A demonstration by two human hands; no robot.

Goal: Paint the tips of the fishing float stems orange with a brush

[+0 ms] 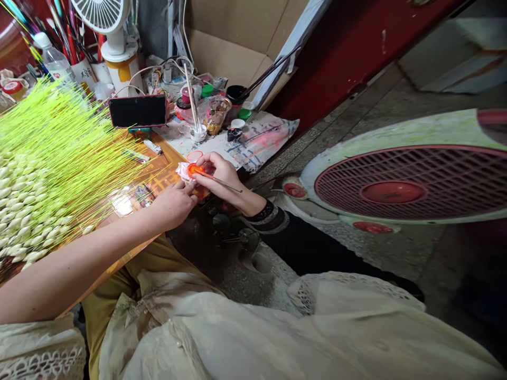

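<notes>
At the table's near corner, my right hand (219,174) is closed round a thin paintbrush (222,183) with a wooden handle. Its brush end reaches a small cup of bright orange paint (194,169). Some crumpled white tissue (182,171) lies against that cup on its left. My left hand (174,205) is just below the cup, its fingers curled and their tips close to the tissue. What those fingers hold, if anything, is hidden. A round clear lid (194,156) with an orange-red rim lies just behind the cup.
Many yellow-green stems with pale bud-like tips (24,211) cover the table's left side. A phone (138,111) stands behind them. Paint pots (217,113) and a white cup with brushes (198,133) sit on a stained cloth (269,137). A large fan (396,184) stands right.
</notes>
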